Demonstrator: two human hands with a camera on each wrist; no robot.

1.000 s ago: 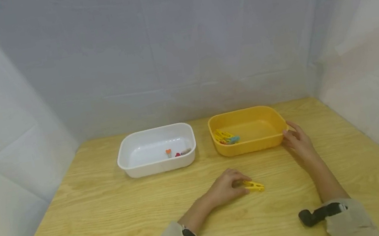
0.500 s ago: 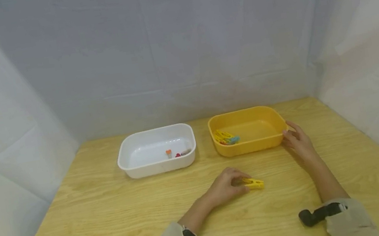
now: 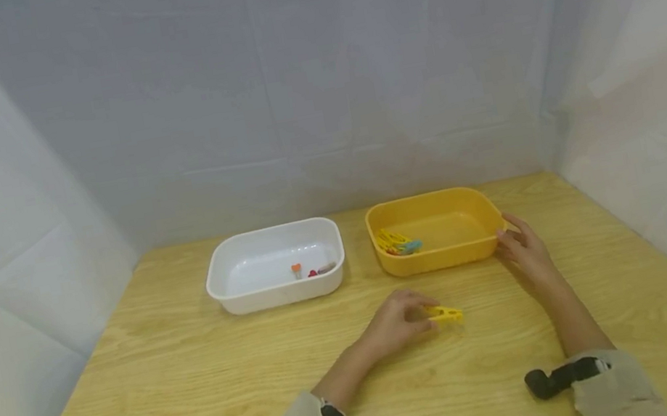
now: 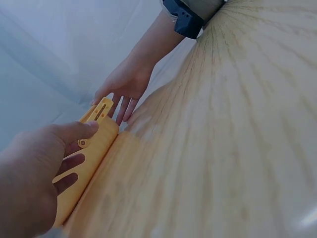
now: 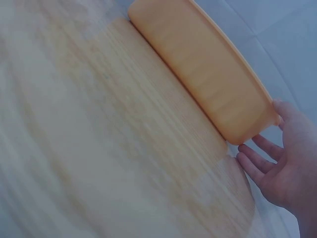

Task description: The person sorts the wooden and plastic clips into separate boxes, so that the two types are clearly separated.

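My left hand (image 3: 400, 318) pinches a yellow clothespin (image 3: 445, 315) just above the wooden table (image 3: 204, 384), in front of the yellow tub. In the left wrist view the clothespin (image 4: 97, 113) sticks out past my thumb (image 4: 74, 134). My right hand (image 3: 521, 244) rests with relaxed fingers against the right end of the yellow tub (image 3: 441, 260), thumb near its rim. The right wrist view shows those fingers (image 5: 262, 158) beside the tub's corner (image 5: 237, 124). Several clothespins (image 3: 399, 242) lie inside the yellow tub.
A white tub (image 3: 282, 294) stands left of the yellow one and holds a few small pegs (image 3: 312, 270). White cloth walls close in the table on three sides. Bare wood stretches across the table's front and left.
My left hand has lifted the yellow clothespin slightly off the table and carried it a little farther away, toward the yellow tub. The right hand has stayed put.
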